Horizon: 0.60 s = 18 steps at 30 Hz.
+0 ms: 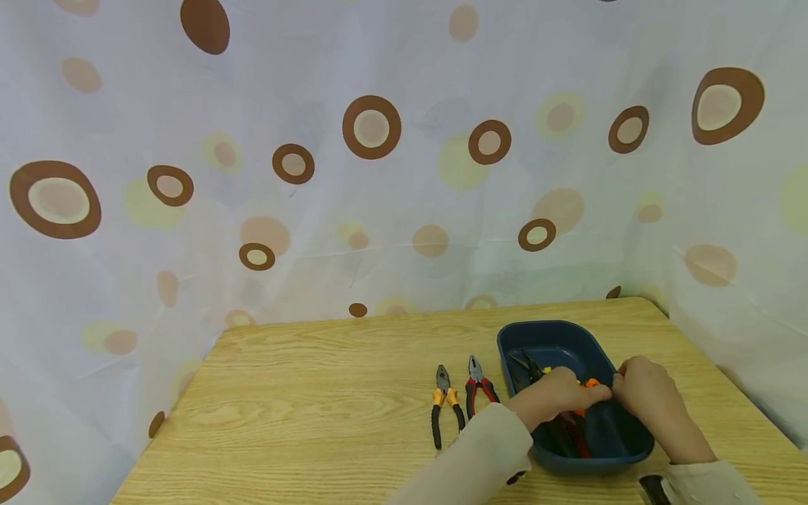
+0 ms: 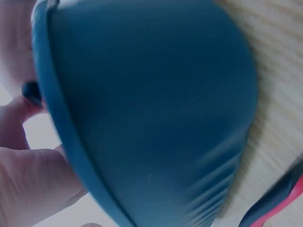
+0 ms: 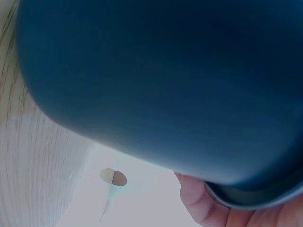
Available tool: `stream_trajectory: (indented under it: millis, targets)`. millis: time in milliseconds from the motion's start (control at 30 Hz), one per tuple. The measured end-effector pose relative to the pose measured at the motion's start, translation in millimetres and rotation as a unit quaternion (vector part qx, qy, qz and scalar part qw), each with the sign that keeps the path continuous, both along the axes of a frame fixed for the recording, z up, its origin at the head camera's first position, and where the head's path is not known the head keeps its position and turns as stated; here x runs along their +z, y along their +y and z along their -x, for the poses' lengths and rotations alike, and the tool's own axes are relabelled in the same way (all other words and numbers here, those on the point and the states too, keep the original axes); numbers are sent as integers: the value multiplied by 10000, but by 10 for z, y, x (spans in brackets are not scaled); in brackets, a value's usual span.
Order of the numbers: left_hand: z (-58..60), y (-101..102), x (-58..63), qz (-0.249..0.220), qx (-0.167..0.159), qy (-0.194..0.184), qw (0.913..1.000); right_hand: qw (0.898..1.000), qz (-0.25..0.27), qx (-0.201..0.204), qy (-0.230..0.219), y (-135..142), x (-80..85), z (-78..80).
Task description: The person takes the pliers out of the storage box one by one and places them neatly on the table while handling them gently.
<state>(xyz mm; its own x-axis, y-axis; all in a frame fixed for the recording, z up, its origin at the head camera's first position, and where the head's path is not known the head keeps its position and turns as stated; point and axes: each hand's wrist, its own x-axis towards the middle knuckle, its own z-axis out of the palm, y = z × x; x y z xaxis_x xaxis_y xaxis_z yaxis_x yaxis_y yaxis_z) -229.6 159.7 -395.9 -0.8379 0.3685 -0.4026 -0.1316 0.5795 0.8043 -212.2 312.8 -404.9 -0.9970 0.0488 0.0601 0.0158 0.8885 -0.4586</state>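
My left hand (image 1: 558, 394) and right hand (image 1: 653, 393) are over the blue bin (image 1: 590, 466), right side of the table (image 1: 303, 393); openness, hold hidden, can't tell. Bin's likely stiff, weighted by tools (image 1: 534, 370); grab opposite rims.

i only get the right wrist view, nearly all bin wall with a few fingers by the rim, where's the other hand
Observer: The head view shows the left hand over the bin, close to the right hand. Whether it grips anything, I can't tell.
Operator: ok and is there anything in the bin
Observer: Yes, tools lie in it, partly hidden under the left hand and forearm.
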Motion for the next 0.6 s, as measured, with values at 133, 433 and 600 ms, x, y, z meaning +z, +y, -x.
stream_trajectory:
  millis: [133,433,600]
  targets:
    - [43,-19,40,-160,-173,-548,9982,10000,44,-28,-3,-11,9,-10]
    - [31,-37,58,3,-144,-712,9974,9999,61,-42,101,-18,4,-19]
    - [-3,-71,73,192,-25,-412,9990,9999,39,-43,109,-17,1,-21]
